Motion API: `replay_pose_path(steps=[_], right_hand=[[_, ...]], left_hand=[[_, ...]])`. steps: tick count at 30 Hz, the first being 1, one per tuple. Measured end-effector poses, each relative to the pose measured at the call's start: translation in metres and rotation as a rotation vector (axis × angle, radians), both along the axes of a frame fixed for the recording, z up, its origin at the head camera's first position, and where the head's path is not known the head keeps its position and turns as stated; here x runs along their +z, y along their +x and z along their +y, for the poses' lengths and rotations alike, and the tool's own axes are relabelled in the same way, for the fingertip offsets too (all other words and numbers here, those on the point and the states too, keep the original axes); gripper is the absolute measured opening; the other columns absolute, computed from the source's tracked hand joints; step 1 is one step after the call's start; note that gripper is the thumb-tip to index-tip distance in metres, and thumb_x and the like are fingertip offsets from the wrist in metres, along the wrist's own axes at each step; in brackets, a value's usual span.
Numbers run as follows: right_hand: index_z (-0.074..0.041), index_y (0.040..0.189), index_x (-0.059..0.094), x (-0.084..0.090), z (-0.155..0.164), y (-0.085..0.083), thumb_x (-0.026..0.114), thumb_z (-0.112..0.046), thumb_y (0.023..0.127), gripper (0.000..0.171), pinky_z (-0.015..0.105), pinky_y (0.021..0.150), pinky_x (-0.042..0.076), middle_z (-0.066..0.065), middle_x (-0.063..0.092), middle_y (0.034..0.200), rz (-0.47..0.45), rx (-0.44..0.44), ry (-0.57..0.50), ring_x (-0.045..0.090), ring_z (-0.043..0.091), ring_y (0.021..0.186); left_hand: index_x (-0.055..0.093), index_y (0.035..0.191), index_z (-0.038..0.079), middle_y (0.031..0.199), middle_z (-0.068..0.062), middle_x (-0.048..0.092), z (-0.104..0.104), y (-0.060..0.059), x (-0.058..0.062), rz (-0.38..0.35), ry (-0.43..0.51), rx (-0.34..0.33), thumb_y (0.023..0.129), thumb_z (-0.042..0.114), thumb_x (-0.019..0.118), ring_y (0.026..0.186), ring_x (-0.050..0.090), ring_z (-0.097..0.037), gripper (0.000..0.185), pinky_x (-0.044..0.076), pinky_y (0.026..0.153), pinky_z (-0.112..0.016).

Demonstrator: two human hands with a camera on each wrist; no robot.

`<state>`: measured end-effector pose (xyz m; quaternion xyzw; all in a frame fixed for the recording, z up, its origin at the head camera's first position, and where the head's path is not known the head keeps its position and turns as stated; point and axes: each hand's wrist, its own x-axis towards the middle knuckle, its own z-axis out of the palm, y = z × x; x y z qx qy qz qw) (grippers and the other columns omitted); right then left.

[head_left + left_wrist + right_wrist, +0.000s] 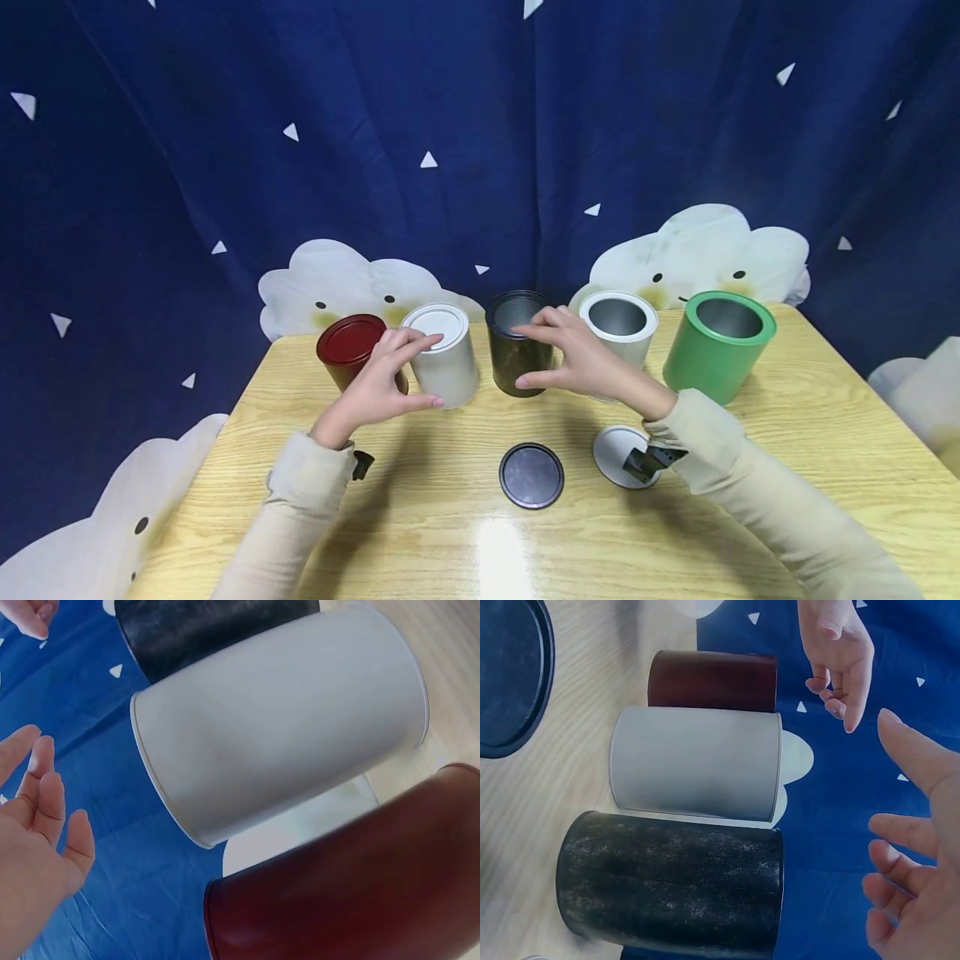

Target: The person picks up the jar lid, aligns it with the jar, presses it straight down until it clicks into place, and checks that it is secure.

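We hover our left hand [378,383] spread beside the lidded white tin [444,354] and our right hand [577,358], relaxed and empty, beside the open black tin [517,350] mid-row on the table [825,417]; both look light, rigid, slick-walled, best gripped around the sides.

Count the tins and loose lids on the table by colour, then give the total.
Red tin, lid on: 1
White tins, one lidded, one open: 2
Black tin, open: 1
Green tin, open: 1
Black loose lid: 1
White loose lid: 1
Total: 7
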<state>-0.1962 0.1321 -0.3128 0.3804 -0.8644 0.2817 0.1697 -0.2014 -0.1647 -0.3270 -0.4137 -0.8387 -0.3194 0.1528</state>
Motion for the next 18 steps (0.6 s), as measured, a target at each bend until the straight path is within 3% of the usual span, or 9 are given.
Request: replay_pose_path(steps=[12,18], right_hand=[[-0.001,0.112,0.063,-0.008,0.019,0.018,0.082,-0.034,0.060,0.064,0.033,0.076,0.034,0.005,0.052,0.093,0.073,0.019,-0.016,0.042,0.017,0.086],[-0.002,0.113,0.063,-0.022,0.029,0.029,0.079,-0.037,0.062,0.064,0.031,0.074,0.036,0.004,0.053,0.096,0.075,0.028,-0.007,0.044,0.015,0.087]], left_hand=[[0.051,0.127,0.005,0.112,-0.009,0.050,0.008,0.016,-0.010,-0.004,-0.004,-0.025,0.061,0.026,0.084,0.105,0.038,-0.025,0.077,0.030,0.086,-0.042],[0.051,0.127,0.005,0.112,-0.007,0.049,0.016,0.025,-0.020,0.006,-0.013,-0.052,0.062,0.029,0.083,0.107,0.038,-0.025,0.076,0.031,0.086,-0.042]])
